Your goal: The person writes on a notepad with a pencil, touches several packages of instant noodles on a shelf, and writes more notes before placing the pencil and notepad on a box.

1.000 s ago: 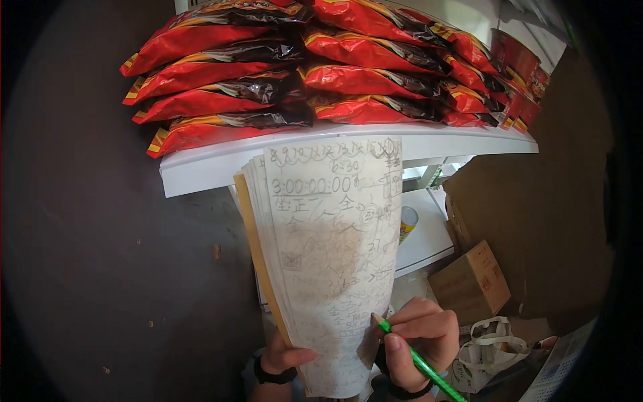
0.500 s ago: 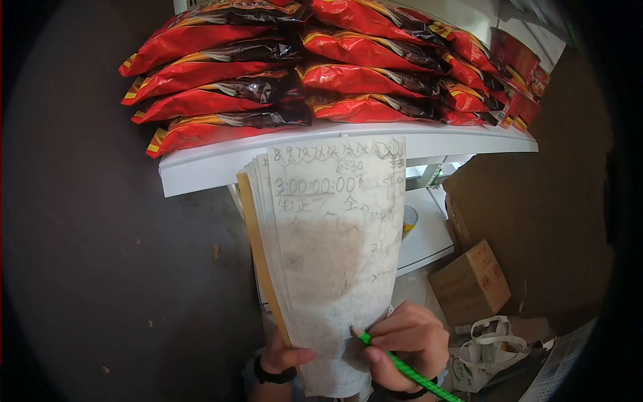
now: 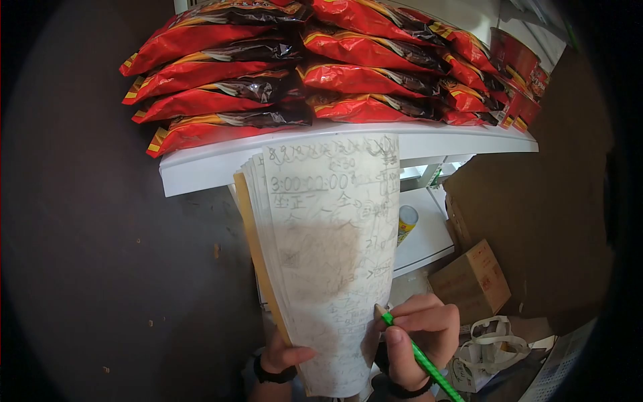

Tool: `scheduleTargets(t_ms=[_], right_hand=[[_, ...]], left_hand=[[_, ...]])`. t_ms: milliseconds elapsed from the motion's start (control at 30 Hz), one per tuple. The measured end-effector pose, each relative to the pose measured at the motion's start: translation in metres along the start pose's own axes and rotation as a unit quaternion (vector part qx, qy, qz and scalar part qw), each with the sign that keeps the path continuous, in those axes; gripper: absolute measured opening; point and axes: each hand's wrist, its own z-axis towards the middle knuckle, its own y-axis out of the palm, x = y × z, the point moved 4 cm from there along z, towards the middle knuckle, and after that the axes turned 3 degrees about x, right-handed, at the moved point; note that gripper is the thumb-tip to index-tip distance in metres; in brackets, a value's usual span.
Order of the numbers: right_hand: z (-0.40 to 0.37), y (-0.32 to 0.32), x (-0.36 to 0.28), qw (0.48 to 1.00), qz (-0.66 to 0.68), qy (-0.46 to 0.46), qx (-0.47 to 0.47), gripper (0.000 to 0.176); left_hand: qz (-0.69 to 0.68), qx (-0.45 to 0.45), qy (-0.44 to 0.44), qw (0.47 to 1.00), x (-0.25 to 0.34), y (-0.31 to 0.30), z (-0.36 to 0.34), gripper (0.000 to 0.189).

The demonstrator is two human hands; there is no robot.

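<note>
A thick notebook (image 3: 315, 268), its page covered in pencil writing and a brown stain, stands upright before me. My left hand (image 3: 284, 355) grips its lower left edge, the thumb over the page and the other fingers hidden behind. A green pencil (image 3: 422, 358) is pinched in my right hand (image 3: 425, 335), at the page's lower right edge. The pencil's tip points up and left, close to that edge; whether it touches the paper I cannot tell. Both wrists wear dark bands.
Red and black packets (image 3: 368, 77) are stacked on a white shelf (image 3: 221, 171) behind the notebook. A can (image 3: 407, 224) stands on a lower shelf. To the right are a cardboard box (image 3: 472, 281), a white bag (image 3: 492, 348) and red tubs (image 3: 514, 57).
My right hand and the pencil have moved right and slightly up, from over the page to its edge. The notebook has shifted slightly left, showing more of the can.
</note>
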Motion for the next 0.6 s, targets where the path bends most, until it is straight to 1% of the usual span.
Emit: scheduleTargets(t_ms=[67, 100, 167, 200, 267, 333, 600], right_hand=[[0.0011, -0.0011, 0.0005, 0.999, 0.029, 0.031, 0.017, 0.019], [0.0015, -0.0027, 0.0022, 0.999, 0.029, 0.031, 0.017, 0.019], [0.0024, -0.0031, 0.0020, 0.998, 0.033, -0.035, -0.044, 0.019], [0.0018, -0.0011, 0.0003, 0.998, 0.032, -0.035, -0.044, 0.019], [0.0008, -0.0009, 0.0012, 0.998, 0.045, 0.035, 0.026, 0.020], [0.0019, -0.0023, 0.0018, 0.999, 0.040, 0.028, 0.023, 0.020], [0.0019, -0.0043, 0.0032, 0.999, 0.049, 0.017, 0.004, 0.020]], left_hand=[[0.000, 0.001, -0.006, 1.000, 0.0000, 0.0003, 0.0007, 0.070], [-0.004, -0.006, -0.002, 1.000, 0.0000, 0.0013, 0.0011, 0.070], [-0.008, -0.012, 0.000, 1.000, -0.0001, 0.0018, 0.0013, 0.070], [-0.007, -0.017, 0.000, 1.000, -0.0002, 0.0019, 0.0013, 0.070], [-0.007, -0.023, 0.000, 1.000, 0.0000, 0.0025, 0.0014, 0.070], [-0.012, -0.012, -0.005, 1.000, 0.0000, 0.0028, 0.0018, 0.070], [-0.016, -0.022, -0.009, 1.000, -0.0007, 0.0014, 0.0013, 0.069]])
